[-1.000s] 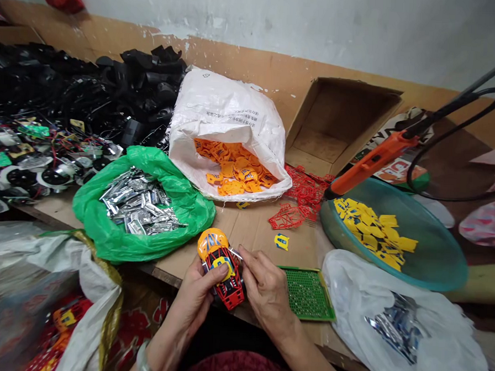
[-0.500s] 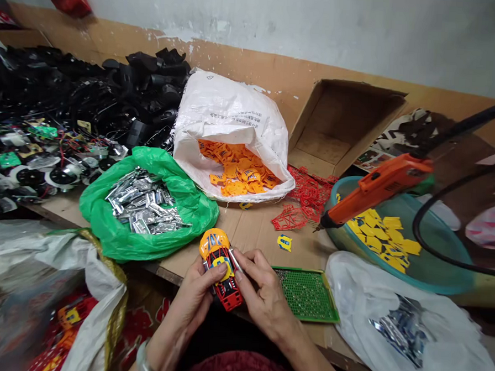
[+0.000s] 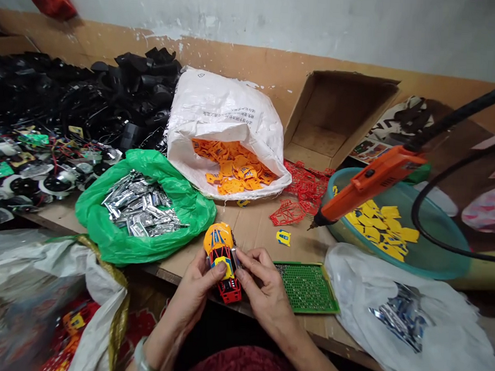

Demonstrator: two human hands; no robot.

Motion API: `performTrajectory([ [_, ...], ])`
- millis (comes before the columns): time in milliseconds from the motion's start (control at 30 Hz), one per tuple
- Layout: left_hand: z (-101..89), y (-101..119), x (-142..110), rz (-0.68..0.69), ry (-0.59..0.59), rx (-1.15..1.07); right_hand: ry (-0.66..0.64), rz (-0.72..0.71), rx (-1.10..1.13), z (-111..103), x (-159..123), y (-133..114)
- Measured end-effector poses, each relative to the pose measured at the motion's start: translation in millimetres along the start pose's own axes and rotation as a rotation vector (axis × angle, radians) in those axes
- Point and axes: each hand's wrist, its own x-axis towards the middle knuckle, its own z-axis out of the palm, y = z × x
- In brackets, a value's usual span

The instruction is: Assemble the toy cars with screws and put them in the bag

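At lower centre, the left hand clasps a red-and-orange toy car body, its thumb pressed on the yellow middle and the nose pointing up the frame. Just right, the right hand curves inward, its fingertips pinching a small silver piece against the car's side.

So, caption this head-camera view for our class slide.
Left hand, right hand hold an orange-and-red toy car body over a cardboard-topped bench.

pale wrist bangle, maroon clothing
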Motion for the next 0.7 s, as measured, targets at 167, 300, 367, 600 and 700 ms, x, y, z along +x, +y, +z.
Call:
performTrajectory([
  [167,6.3,2,5,-0.009,0.038,0.117,0.019,-0.021,0.031,7,-7,-2],
  [300,12.2,-1,12,0.008,0.044,0.166,0.044,-0.011,0.02,8,-10,-7],
  [367,15.3,-4,15,0.003,0.028,0.137,0.017,0.012,0.027,0,-9,-10],
  [600,19.0,-21,17,-0.15,-0.046,0.009,0.677,-0.105,-0.084,-98,51,-1],
  [700,19.7,-30,16,-0.195,-0.047,-0.025,0.832,-0.195,-0.164,-140,94,-3],
])
